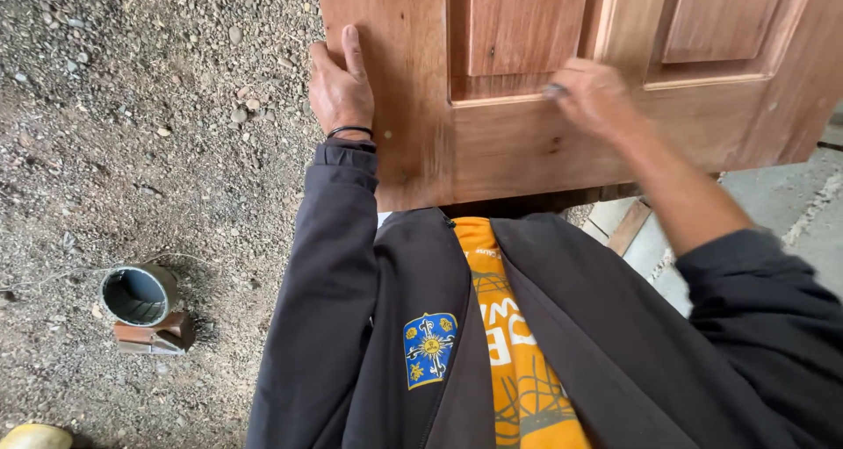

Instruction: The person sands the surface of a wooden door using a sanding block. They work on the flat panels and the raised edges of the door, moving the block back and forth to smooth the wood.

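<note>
Head view. Panelled wooden door [527, 142] lies across the far half of the scene, its near bottom rail just beyond the person's chest, resting on a support that is hidden beneath it. Left hand [341, 85] lies flat and open on the door's left stile, thumb hooked around the outer edge, fingers extended; it grips nothing and simply steadies the wood. A black wristband [350, 131] sits where the hand meets the dark jacket sleeve [329, 265]. Right hand [590, 93], blurred by motion, is closed on a small dark object [555, 89], pressed to the groove where the moulding of the left raised panel meets the bottom rail; what the object is cannot be told.

Judged from this pose, good work along the groove calls for short, even strokes that follow the grain, with the flat left hand keeping the door from shifting and the pressure kept light at the moulding's edge so the profile is not rounded.

Gravel ground [158, 107] fills the left of the scene; on it, near left, a short grey pipe section [139, 294] stands beside a brick fragment [154, 335]. A concrete slab [790, 212] lies at right.
</note>
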